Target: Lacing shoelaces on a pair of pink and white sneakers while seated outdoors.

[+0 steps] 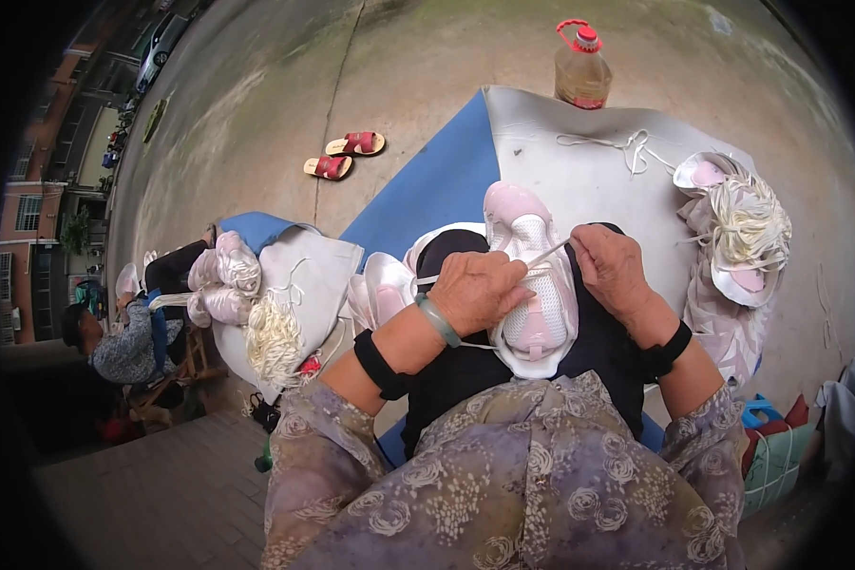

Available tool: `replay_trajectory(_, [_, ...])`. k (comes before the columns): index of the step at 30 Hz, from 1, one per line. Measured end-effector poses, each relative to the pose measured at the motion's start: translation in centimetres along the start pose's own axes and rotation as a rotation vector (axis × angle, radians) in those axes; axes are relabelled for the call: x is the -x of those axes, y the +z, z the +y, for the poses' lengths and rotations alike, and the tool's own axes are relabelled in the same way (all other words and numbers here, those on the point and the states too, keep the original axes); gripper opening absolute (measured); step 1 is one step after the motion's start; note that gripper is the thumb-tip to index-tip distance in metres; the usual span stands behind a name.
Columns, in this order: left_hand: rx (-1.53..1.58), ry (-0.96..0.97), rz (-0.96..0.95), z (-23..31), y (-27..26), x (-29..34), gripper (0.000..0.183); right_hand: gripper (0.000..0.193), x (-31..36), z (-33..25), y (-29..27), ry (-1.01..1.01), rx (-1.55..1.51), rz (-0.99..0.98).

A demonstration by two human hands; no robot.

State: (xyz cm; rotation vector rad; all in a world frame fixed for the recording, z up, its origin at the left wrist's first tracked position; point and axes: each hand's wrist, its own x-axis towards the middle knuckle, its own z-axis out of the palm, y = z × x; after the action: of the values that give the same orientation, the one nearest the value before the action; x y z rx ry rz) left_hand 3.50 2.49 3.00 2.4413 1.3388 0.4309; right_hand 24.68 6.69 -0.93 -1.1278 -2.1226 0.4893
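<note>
A white and pink shoe upper [546,306] was held over the dark-trousered lap [600,328]; with it taken as the centre of the dial, the left hand [475,290] was placed at 9 o'clock and the right hand [613,271] between 2 and 3. A pale lace [548,255] was pinched between the right hand's thumb and fingers and drawn taut toward the left hand. The left hand's fingers were curled over the upper's edge; whether the lace was also gripped there could not be told.

Beyond, a blue and white sheet [579,161] was spread, with a loose lace [635,152] left at 1 o'clock. A lace bundle [750,228] was piled on other uppers between 2 and 3 o'clock. An oil-type bottle [582,71] was stood at 12, red sandals [356,143] were set at 10, and a seated person [128,347] was seen toward 9, near more uppers [228,275].
</note>
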Motion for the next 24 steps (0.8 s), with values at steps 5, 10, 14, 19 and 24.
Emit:
replay_trajectory(5, [0.022, -0.126, -0.146, 0.0, -0.2, -0.1, 0.021, 0.010, -0.5, -0.8, -0.6, -0.012, -0.024, -0.060])
replay_trajectory(10, [0.378, -0.478, -0.313, -2.5, -0.4, 0.7, 0.028, 0.010, 1.6, -1.6, -2.2, -0.102, 0.025, -0.100])
replay_trajectory(14, [0.347, -0.600, -0.408, -4.0, -0.6, 2.0, 0.029, 0.013, 5.0, -0.8, -2.3, -0.203, 0.177, -0.192])
replay_trajectory(19, [-0.350, -0.316, -0.162, -2.2, -0.8, 3.0, 0.016, 0.013, 5.7, -0.5, -2.0, -0.202, 0.181, -0.213])
replay_trajectory(24, [-0.275, 0.037, 0.145, -1.0, 0.1, 2.7, 0.028, 0.013, 5.4, -0.1, -2.1, -0.184, 0.120, -0.279])
